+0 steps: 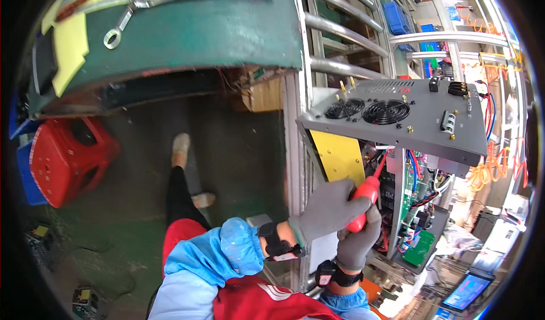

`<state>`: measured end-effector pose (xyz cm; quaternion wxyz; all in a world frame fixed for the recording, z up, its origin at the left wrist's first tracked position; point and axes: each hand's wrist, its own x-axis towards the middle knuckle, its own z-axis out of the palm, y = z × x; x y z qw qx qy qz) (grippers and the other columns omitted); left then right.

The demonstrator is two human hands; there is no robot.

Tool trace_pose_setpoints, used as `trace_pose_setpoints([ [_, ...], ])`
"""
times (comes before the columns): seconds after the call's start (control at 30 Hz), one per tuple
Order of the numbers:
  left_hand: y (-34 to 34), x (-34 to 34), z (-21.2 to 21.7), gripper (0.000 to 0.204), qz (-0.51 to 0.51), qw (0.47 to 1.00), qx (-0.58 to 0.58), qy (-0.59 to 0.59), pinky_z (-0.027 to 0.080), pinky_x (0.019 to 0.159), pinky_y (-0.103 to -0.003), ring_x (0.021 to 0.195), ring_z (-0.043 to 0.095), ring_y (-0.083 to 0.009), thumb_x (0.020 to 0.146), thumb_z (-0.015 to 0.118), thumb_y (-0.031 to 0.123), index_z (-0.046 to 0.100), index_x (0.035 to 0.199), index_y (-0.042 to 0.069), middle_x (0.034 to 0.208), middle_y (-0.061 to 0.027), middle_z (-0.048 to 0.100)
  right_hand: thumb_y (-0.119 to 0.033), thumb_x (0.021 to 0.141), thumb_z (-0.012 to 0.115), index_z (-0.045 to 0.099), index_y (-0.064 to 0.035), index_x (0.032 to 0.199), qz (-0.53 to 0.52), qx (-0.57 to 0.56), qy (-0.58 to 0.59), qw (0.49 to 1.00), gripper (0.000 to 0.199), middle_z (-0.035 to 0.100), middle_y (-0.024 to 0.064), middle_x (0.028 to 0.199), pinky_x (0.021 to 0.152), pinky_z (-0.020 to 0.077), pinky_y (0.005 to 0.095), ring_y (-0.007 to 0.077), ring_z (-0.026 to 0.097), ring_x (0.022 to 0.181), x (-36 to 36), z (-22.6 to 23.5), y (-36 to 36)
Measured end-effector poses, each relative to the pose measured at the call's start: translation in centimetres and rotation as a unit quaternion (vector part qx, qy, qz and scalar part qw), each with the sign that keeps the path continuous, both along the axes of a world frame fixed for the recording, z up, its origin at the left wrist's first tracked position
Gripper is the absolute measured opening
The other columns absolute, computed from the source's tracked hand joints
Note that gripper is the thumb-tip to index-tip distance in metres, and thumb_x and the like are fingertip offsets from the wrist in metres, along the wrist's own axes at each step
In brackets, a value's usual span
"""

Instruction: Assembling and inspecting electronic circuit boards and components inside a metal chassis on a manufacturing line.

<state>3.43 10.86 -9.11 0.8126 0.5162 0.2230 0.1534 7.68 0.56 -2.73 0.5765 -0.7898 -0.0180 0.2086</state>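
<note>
— So, where are the 2 hands?

— Both sit low at the open underside of the grey case (397,121), which is tipped on its side against the metal rack (340,33). The left hand (329,209), in a grey glove, is wrapped around the red screwdriver (365,198), whose shaft points up into the wiring.

— And the right hand (357,243)?

— Gloved too, curled just under the left, its fingers closed on the lower end of the screwdriver handle.

— What shows inside the case?

— A yellow panel (339,155) beside the hands, a green board (420,249) lower right, red and blue wires between them. 2 round fan grilles sit on the grey face.

— Anything around?

— A green bench (216,36) with a wrench (118,30) up left, a red stool (68,161) on the floor.
</note>
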Motion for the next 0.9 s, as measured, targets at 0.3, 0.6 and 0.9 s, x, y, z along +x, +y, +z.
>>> trace_pose_setpoints([
  [0.3,3.4,-12.1,-2.5,0.043,-0.137,0.978,-0.160,-0.003,0.047,0.082,-0.032,0.089,0.057,-0.0151,0.091,0.066,0.037,0.058,0.111,0.000,0.097,-0.0047,0.061,-0.028,0.100,0.054,0.060,0.0005,0.110,0.339,-0.108,0.170,0.919,0.031,0.061,0.0040,0.076,0.056,0.0453,0.0255,0.0098,0.057,0.062,-4.6,0.6,0.2],
  [0.6,27.1,-3.6,0.4,0.048,0.083,0.796,0.536,0.270,0.052,0.080,-0.050,0.096,0.064,-0.0390,0.078,0.073,0.045,0.063,0.112,0.012,0.106,-0.0185,0.064,-0.028,0.099,0.055,0.067,-0.0019,0.107,0.417,-0.106,-0.011,0.903,0.029,0.067,0.0095,0.085,0.075,0.0514,0.0347,0.0196,0.064,0.081,1.9,12.7,1.7],
  [0.9,32.4,5.3,0.3,0.050,-0.096,0.614,0.644,0.447,0.051,0.086,-0.047,0.104,0.065,-0.0373,0.084,0.064,0.046,0.064,0.119,0.010,0.112,-0.0191,0.066,-0.014,0.090,0.062,0.066,-0.0013,0.094,0.292,-0.190,-0.380,0.857,0.014,0.062,0.0157,0.075,0.065,0.0507,0.0381,0.0292,0.063,0.068,7.8,26.8,-1.0],
])
